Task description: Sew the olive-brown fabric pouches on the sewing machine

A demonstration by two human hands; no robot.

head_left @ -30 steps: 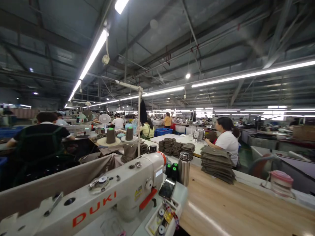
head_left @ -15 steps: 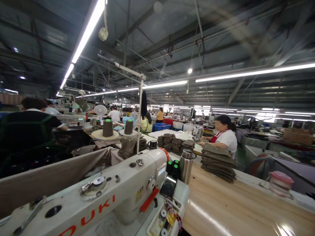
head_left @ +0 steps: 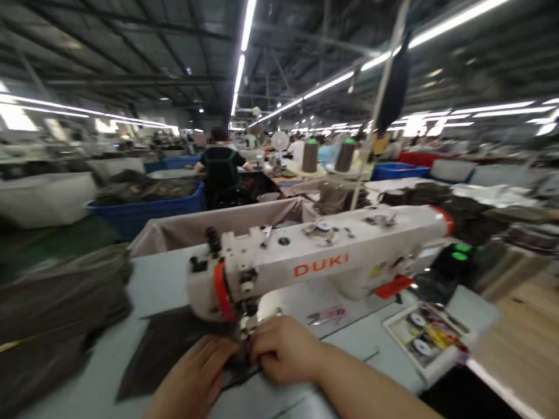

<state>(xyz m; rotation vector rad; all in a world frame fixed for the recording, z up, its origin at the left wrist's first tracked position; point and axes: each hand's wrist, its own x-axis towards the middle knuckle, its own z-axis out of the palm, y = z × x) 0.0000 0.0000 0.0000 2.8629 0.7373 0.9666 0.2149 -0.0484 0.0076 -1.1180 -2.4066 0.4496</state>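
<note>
A white DUKI sewing machine (head_left: 323, 256) stands across the grey table. Under its needle end lies a dark brown fabric piece (head_left: 170, 346). My left hand (head_left: 196, 375) rests on that fabric just left of the needle, fingers curled toward it. My right hand (head_left: 283, 349) sits right of the needle, fingers closed in a pinch on the fabric's edge. The view is smeared by motion, so the fingertips are hard to make out.
A heap of dark fabric (head_left: 56, 302) lies at the left. A white tray of bobbins (head_left: 430, 337) sits right of the machine, thread cones (head_left: 310, 156) behind. A blue bin (head_left: 144, 212) and a person in black (head_left: 222, 169) are beyond.
The view has swung left and down from the hall and ceiling to the machine's needle end. Both my hands, unseen before, now show on the dark fabric.
</note>
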